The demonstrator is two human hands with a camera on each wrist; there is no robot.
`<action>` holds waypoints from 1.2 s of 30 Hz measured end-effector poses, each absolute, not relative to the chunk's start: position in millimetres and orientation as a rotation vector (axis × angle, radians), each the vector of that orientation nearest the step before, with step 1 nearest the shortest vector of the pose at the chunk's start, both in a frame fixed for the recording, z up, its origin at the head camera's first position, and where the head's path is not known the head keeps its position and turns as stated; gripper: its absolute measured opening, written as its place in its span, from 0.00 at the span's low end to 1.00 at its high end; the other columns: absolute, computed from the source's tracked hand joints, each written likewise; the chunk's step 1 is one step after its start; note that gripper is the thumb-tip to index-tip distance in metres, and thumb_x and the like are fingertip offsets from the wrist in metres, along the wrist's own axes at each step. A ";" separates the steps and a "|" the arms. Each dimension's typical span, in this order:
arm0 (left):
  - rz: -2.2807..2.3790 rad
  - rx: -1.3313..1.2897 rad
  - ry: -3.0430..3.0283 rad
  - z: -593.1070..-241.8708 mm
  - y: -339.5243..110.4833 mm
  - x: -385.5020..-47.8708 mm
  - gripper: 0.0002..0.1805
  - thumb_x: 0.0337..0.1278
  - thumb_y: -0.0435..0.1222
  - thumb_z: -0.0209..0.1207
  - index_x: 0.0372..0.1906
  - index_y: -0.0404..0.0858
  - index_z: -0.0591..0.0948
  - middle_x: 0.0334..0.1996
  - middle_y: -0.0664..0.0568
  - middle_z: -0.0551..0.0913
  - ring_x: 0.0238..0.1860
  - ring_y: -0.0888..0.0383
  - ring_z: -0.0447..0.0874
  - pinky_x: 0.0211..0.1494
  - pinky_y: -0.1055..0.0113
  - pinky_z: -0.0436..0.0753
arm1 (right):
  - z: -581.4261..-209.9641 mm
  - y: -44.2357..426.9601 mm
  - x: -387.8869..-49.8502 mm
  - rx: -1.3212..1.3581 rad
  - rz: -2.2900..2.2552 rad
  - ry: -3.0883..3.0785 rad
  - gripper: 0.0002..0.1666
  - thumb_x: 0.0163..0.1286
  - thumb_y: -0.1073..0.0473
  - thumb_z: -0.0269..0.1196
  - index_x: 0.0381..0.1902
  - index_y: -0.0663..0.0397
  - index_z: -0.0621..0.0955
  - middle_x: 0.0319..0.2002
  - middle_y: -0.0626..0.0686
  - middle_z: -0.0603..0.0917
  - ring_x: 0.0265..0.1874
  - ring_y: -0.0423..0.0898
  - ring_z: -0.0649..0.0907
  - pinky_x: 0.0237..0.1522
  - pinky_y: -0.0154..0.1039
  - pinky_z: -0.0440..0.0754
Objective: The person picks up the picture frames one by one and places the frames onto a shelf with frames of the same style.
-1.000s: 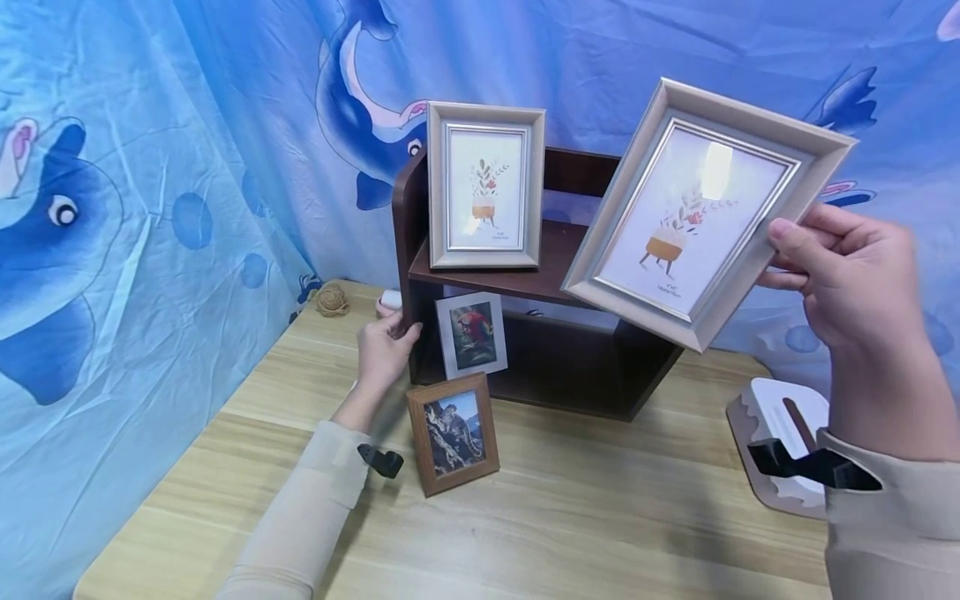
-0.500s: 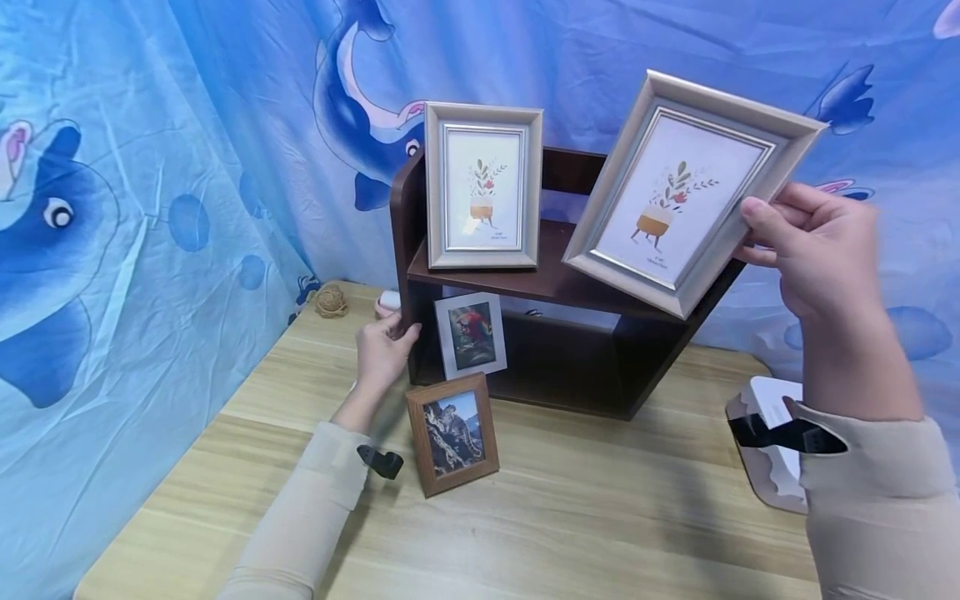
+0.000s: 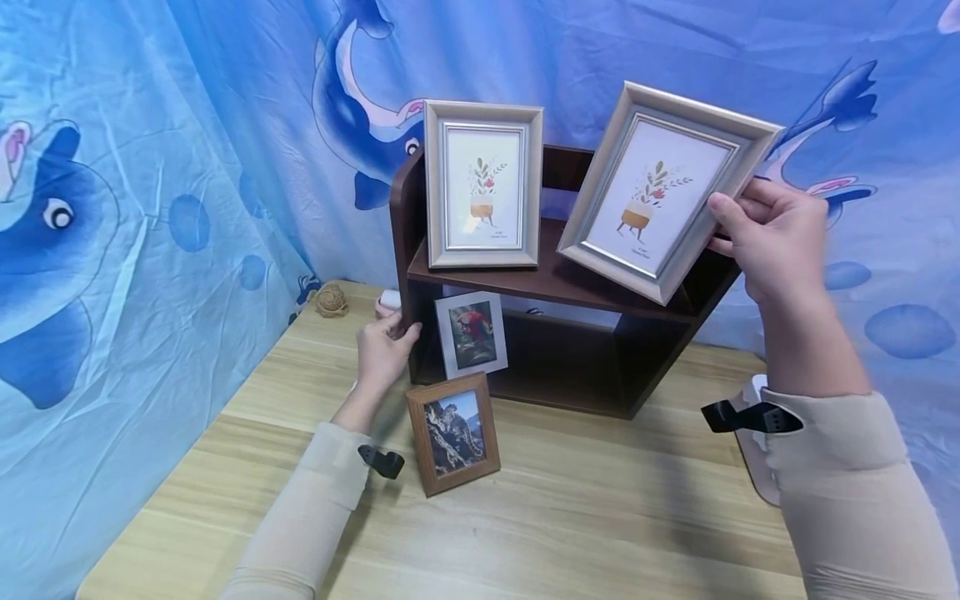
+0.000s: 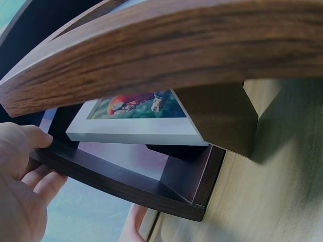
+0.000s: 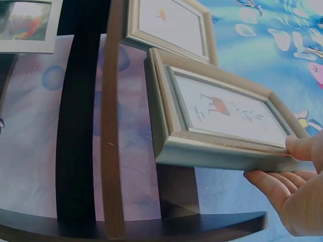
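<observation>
My right hand (image 3: 783, 237) pinches the right edge of a beige picture frame (image 3: 667, 192) with a potted-plant print, thumb in front and fingers behind. That frame is tilted over the right part of the dark brown shelf's (image 3: 566, 279) upper board. A matching beige picture frame (image 3: 483, 185) stands upright on the board's left end. With thumb and fingers, my left hand (image 3: 382, 350) grips the shelf's left side panel; the left wrist view shows this hand (image 4: 25, 176) at the panel's edge. In the lower compartment stands a white picture frame (image 3: 491, 367) with a parrot picture.
A brown wooden picture frame (image 3: 489, 425) with a leopard picture stands on the table (image 3: 585, 508) before the shelf. A twine ball (image 3: 330, 300) lies at the back left. Behind my right forearm, a white box (image 3: 761, 467) is partly hidden. A blue dolphin-print cloth (image 3: 247, 108) hangs behind.
My right hand has carried the beige picture frame left and away from me, nearer the shelf's upper board. The left hand has stayed on the side panel.
</observation>
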State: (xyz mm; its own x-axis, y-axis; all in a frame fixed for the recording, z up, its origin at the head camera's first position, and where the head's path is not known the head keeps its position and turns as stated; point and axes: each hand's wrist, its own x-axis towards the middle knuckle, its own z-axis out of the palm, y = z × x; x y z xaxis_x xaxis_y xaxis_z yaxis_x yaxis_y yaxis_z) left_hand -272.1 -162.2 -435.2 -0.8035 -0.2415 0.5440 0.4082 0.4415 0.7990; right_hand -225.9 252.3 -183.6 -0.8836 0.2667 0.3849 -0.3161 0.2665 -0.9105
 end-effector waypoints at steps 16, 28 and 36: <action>-1.445 -0.150 -2.064 -436.1 -161.2 -274.7 0.15 0.55 0.24 0.68 0.49 0.26 0.86 0.44 0.31 0.86 0.44 0.40 0.89 0.44 0.77 0.85 | -194.0 232.3 -247.4 -0.156 1.187 -2.247 0.26 0.74 0.50 0.62 0.66 0.51 0.79 0.58 0.58 0.84 0.48 0.38 0.86 0.50 0.32 0.86; -1.415 -0.145 -2.068 -434.2 -162.7 -273.5 0.15 0.55 0.25 0.68 0.48 0.27 0.86 0.43 0.32 0.86 0.42 0.40 0.89 0.43 0.73 0.87 | -208.9 226.5 -252.2 -0.107 0.953 -2.180 0.20 0.75 0.54 0.60 0.61 0.53 0.83 0.52 0.56 0.87 0.47 0.41 0.88 0.49 0.29 0.85; -1.369 -0.144 -2.090 -436.5 -163.2 -274.7 0.13 0.56 0.27 0.68 0.47 0.29 0.87 0.41 0.34 0.87 0.41 0.43 0.90 0.41 0.78 0.85 | -242.6 222.0 -245.7 -0.012 0.900 -2.180 0.31 0.75 0.62 0.58 0.75 0.52 0.68 0.59 0.62 0.83 0.57 0.54 0.83 0.61 0.48 0.81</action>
State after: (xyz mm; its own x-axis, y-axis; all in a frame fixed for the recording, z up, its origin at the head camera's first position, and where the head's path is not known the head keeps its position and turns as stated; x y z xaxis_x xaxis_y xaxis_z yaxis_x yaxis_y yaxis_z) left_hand -274.7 -163.2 -436.5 -0.7968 -0.2394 0.5548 0.4129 0.4547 0.7892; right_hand -245.7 222.0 -242.6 -0.7089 0.2771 0.6485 -0.2613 0.7509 -0.6065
